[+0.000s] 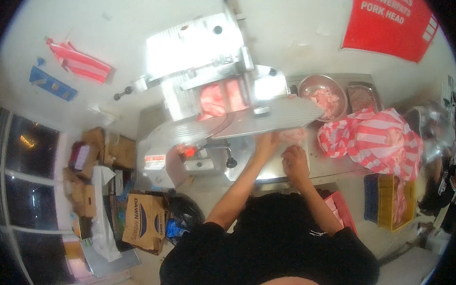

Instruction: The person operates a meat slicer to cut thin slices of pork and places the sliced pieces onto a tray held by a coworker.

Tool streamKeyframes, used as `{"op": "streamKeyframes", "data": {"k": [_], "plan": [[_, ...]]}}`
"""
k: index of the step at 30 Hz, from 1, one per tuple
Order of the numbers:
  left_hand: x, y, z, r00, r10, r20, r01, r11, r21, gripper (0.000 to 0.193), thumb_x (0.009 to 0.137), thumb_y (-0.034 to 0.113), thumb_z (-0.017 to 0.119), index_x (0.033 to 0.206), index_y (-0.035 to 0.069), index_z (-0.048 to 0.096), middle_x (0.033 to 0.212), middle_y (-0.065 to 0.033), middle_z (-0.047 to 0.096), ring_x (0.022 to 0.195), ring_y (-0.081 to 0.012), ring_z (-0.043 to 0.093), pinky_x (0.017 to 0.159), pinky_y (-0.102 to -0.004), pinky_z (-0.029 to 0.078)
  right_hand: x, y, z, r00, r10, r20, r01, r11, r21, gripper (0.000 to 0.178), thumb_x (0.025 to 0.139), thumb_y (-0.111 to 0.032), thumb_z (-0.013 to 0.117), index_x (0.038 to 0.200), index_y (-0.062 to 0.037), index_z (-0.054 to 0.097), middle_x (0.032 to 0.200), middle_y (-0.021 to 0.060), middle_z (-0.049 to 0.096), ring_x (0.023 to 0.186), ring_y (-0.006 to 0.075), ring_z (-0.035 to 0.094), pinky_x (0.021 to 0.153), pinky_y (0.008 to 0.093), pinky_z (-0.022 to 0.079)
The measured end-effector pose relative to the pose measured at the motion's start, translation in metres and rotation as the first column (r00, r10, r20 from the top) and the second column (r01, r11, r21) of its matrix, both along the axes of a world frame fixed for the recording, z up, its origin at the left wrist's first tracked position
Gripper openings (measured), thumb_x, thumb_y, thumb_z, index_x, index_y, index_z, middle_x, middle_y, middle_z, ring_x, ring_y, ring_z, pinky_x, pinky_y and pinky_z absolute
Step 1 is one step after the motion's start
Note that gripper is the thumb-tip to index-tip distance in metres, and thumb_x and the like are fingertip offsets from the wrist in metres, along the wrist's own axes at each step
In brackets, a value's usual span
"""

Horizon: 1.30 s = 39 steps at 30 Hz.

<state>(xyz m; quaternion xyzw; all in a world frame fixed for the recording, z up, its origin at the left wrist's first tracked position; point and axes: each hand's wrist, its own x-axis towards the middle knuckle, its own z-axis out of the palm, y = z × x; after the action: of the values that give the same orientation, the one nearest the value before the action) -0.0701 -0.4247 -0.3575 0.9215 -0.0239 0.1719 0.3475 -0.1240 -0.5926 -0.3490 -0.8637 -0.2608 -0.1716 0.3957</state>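
**Hands on sliced meat at slicer outfeed**

Pale pink pile of thin sliced raw meat sits on the steel counter, just under the front edge of the grey ribbed metal slicer tray. Left hand is on the pile's left edge, fingers curled in; can't tell if it's pinching slices or just pressing. Right hand rests palm-down just below the pile, fingers loosely bent, apparently holding nothing.

Handling read: slices look soft, limp, wet, probably slippery and prone to tearing or sticking together. Light per slice. Better scooped from underneath with flat fingers, both hands supporting the stack, than pinched at an edge.

Nearby: big steel meat slicer with red meat block loaded; round metal bowl of pink meat pieces to the right; red-and-white striped plastic bags beside it; yellow plastic crate below counter.
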Motion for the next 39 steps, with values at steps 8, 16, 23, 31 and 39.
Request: {"op": "streamKeyframes", "data": {"k": [8,16,23,31,39], "plan": [[-0.063,-0.014,0.107,0.951,-0.125,0.282,0.17,0.975,-0.143,0.015,0.086,0.01,0.065,0.1,0.003,0.066,0.099,-0.0136,0.063,0.096,-0.0346,0.058,0.086,-0.0452,0.044,-0.003,0.003,0.008,0.997,-0.036,0.062,0.035,0.999,0.026,0.016,0.067,-0.001,0.066,0.081,-0.007,0.063,0.093,0.0089,0.059,0.098,0.0321,0.056,0.084,0.044,0.046],[-0.143,0.03,0.252,0.881,-0.195,0.43,0.273,0.954,-0.127,0.014,0.076,-0.003,0.07,0.089,0.0,0.067,0.09,-0.0125,0.064,0.086,-0.029,0.063,0.076,-0.0372,0.05,0.007,-0.002,0.0,1.0,0.018,0.023,-0.019,1.0,0.023,0.017,0.065,0.0,0.065,0.081,-0.0066,0.062,0.093,0.0104,0.06,0.097,0.0332,0.056,0.084,0.0446,0.045],[-0.215,0.151,0.304,0.482,0.281,0.83,-0.223,0.955,-0.194,0.008,0.079,-0.001,0.062,0.087,0.0,0.064,0.083,-0.0123,0.063,0.079,-0.0234,0.06,0.071,-0.0344,0.048,0.004,0.001,0.013,0.996,0.078,0.037,-0.078,0.997,0.016,0.019,0.062,0.001,0.062,0.081,-0.0043,0.06,0.089,0.0115,0.059,0.095,0.0336,0.055,0.085,0.0449,0.043],[-0.246,0.436,0.291,0.577,0.665,0.474,-0.023,0.593,-0.805,0.04,0.098,0.039,0.054,0.116,0.003,0.056,0.103,-0.0097,0.06,0.1,-0.0245,0.055,0.092,-0.0378,0.04,0.005,-0.001,0.007,0.999,0.03,0.025,-0.03,1.0,-0.007,0.017,0.063,0.001,0.062,0.079,-0.0048,0.06,0.088,0.0115,0.058,0.093,0.0338,0.054,0.085,0.0451,0.043],[-0.192,0.637,0.295,0.737,0.676,-0.029,-0.447,0.454,-0.771,0.082,0.092,0.072,0.038,0.143,0.009,0.04,0.131,-0.0144,0.053,0.123,-0.0285,0.049,0.107,-0.0442,0.032,-0.001,0.008,0.011,0.997,0.044,0.058,-0.051,0.989,0.142,0.015,0.063,0.004,0.061,0.077,-0.0032,0.059,0.084,0.0123,0.056,0.087,0.0338,0.055,0.078,0.0442,0.045]]}}
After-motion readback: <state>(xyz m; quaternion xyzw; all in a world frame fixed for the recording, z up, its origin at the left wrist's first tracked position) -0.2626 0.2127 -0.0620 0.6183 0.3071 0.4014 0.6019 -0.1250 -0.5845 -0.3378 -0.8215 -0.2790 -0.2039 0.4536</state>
